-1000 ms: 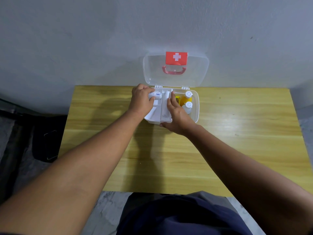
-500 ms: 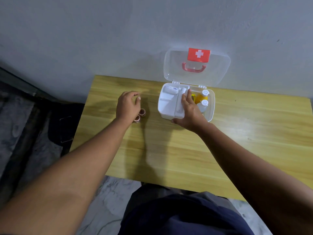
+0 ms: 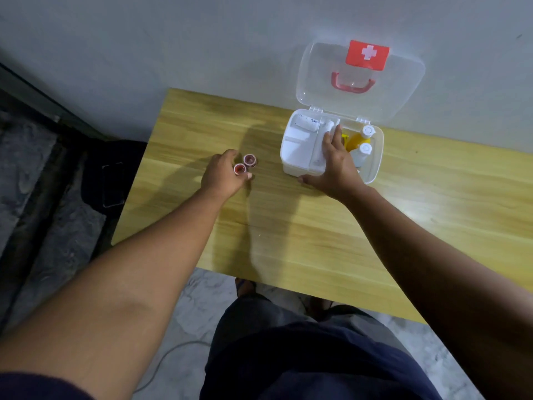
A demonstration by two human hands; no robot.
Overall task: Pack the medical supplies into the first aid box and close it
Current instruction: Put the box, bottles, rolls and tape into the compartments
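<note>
The first aid box (image 3: 331,145) sits open at the back of the wooden table (image 3: 288,226), clear lid (image 3: 360,79) leaning on the wall. Right hand (image 3: 336,166) lies spread flat over the white tray, thumb at the front edge. Left hand (image 3: 223,174) curls around one small tape roll (image 3: 240,169), a second roll (image 3: 250,160) just beside it on the table, well left of the box
</note>
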